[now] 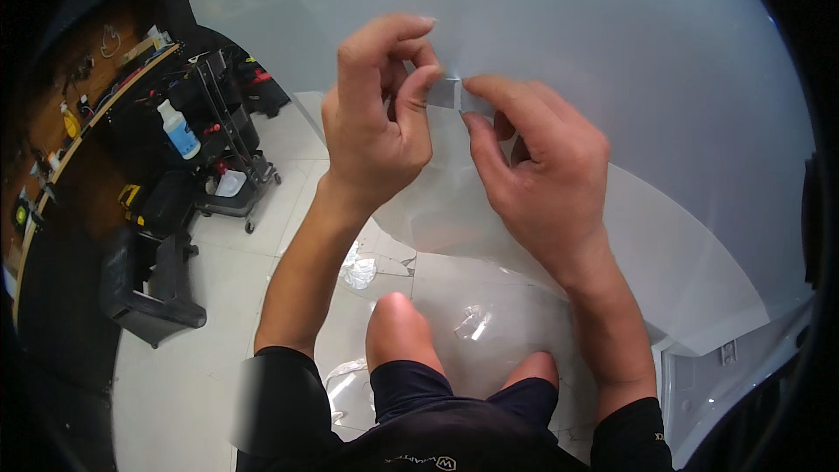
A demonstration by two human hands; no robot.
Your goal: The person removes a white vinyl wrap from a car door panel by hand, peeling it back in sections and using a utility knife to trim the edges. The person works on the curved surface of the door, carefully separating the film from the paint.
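Note:
A short grey strip of tape or film [444,93] spans the gap between my two hands. The thumb and a bent finger of my left hand [371,122] pinch its left end, while the forefinger is raised. At its right end, the thumb and forefinger of my right hand [555,157] close on the strip beside a pale edge. Behind both hands lies a large, smooth, glossy grey panel [647,52], like a car body part. A see-through film sheet [450,201] hangs below the hands along the panel's lower edge. My fingers partly hide the strip's ends.
To the left stands a black wheeled cart [232,201] with a white-and-blue bottle [179,131]. A black step stool [153,288] is on the tiled floor nearby. Crumpled clear scraps [358,269] lie around my legs. A cluttered workbench [96,135] runs along the left side.

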